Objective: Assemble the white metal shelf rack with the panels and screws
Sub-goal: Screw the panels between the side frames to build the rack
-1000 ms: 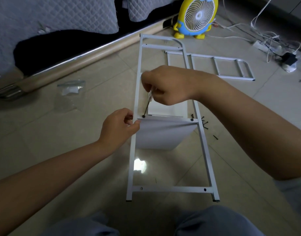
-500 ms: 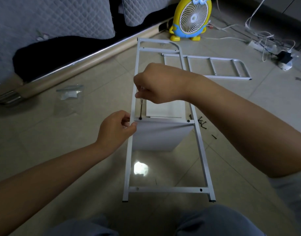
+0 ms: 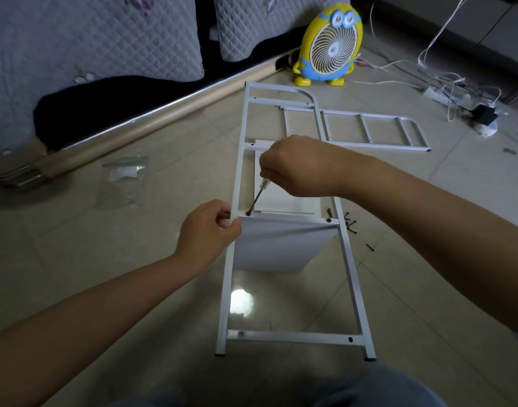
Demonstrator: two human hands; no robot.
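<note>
A white metal side frame [image 3: 293, 337] lies flat-on above the tiled floor in front of me. A white shelf panel [image 3: 277, 246] stands under its middle crossbar. My left hand [image 3: 209, 230] pinches the frame's left rail at that crossbar. My right hand [image 3: 296, 165] grips a small screwdriver [image 3: 257, 196], whose tip sits on a dark screw [image 3: 248, 213] at the crossbar's left end. Another screw [image 3: 328, 220] sits at the right end. A second white panel [image 3: 284, 198] lies flat behind the crossbar. The second side frame [image 3: 366, 129] lies on the floor beyond.
Loose black screws [image 3: 350, 224] lie on the floor right of the frame. A clear plastic bag [image 3: 124, 171] lies to the left. A yellow fan [image 3: 329, 45] stands at the back, with a power strip and cables [image 3: 457, 95] to the right. A bed edge [image 3: 134, 124] runs along the left.
My right hand has shifted up and right, and the screwdriver now leans from upper right down to the left screw. The view has tilted slightly. My left hand keeps its hold.
</note>
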